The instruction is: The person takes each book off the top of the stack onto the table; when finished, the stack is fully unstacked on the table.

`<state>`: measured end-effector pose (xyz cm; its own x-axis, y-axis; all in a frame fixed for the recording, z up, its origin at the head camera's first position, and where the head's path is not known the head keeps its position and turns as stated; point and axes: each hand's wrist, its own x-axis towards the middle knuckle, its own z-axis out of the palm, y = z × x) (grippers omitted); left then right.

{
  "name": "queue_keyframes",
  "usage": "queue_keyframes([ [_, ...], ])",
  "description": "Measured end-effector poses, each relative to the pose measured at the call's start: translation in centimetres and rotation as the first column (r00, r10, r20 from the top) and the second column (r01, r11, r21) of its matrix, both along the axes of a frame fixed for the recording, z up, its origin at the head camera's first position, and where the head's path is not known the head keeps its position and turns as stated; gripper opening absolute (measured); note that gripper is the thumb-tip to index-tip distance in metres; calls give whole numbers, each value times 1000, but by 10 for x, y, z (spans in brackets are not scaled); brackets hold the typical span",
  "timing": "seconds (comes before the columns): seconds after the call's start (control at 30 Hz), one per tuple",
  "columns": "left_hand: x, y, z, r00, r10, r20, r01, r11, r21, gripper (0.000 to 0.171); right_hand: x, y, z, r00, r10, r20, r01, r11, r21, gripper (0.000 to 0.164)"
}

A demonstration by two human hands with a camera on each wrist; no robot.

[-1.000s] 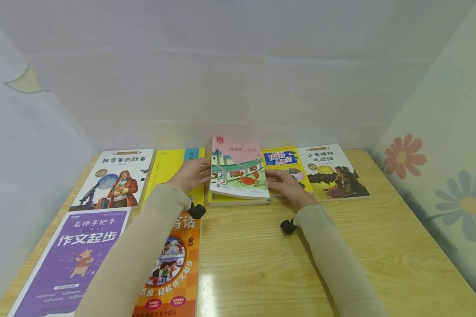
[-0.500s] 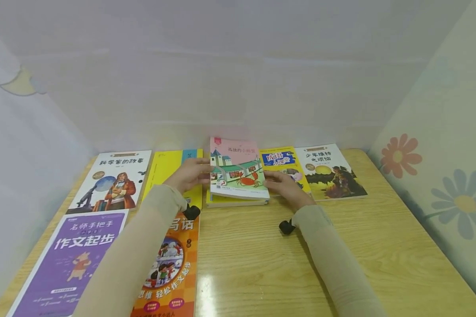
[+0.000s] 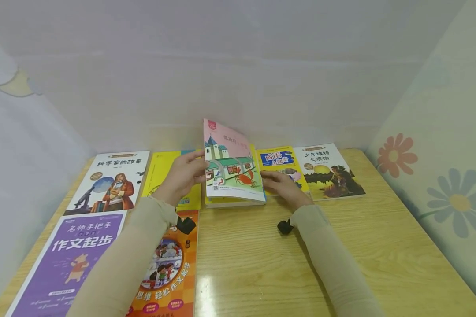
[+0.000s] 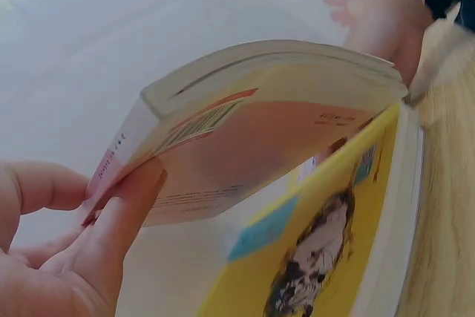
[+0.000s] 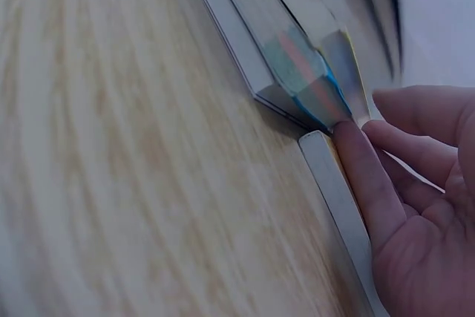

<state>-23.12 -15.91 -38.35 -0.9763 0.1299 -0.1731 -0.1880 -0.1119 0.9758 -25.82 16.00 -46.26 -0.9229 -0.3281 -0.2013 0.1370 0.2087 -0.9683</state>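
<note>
My left hand pinches the spine side of a pink-topped picture book with a red crab on its cover. That side is raised, so the book tilts down to the right. In the left wrist view, thumb and fingers grip the spine and the back cover with its barcode shows. Beneath it lies a thick yellow book with a dark drawing. My right hand is at the crab book's right edge, its fingertips touching the book's lower corner in the right wrist view, fingers extended over the neighbouring yellow book.
To the right lies a white book with a yellow moon. On the left are a white book with a red-coated figure, a yellow book, a purple book and an orange book. White cloth walls stand behind the wooden table.
The crab book's left side has risen and turned up with my left hand, where before it lay nearly flat on the book below. My right hand has stayed at its right edge.
</note>
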Motion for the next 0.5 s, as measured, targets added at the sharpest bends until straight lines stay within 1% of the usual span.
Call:
queue_keyframes([
  [0.1, 16, -3, 6, 1000, -14, -18, 15, 999, 50, 57, -1, 1, -1, 1000, -15, -22, 16, 998, 57, 51],
  [0.2, 36, -7, 10, 998, -64, -25, 66, 992, 108, 59, -3, 2, -2, 1000, -6, 11, 6, 1000, 21, 51],
  [0.3, 58, -12, 13, 992, -123, -25, 125, 983, 132, 60, -3, 2, -1, 1000, -6, 31, 6, 1000, 16, 49],
  [0.33, 65, -13, 14, 990, -138, -23, 140, 980, 139, 60, -2, 2, -1, 999, -7, 40, 7, 1000, 2, 49],
  [0.4, 80, -15, 13, 986, -166, -11, 165, 975, 151, 61, -1, 2, -1, 1000, -12, 26, 11, 1000, 22, 46],
  [0.47, 95, -15, 9, 982, -187, 6, 184, 970, 159, 62, 0, 1, 0, 1000, -8, 24, 7, 1000, 30, 43],
  [0.5, 102, -16, 6, 981, -194, 19, 188, 968, 166, 62, 0, 1, 1, 999, -4, 33, 3, 1000, 12, 43],
])
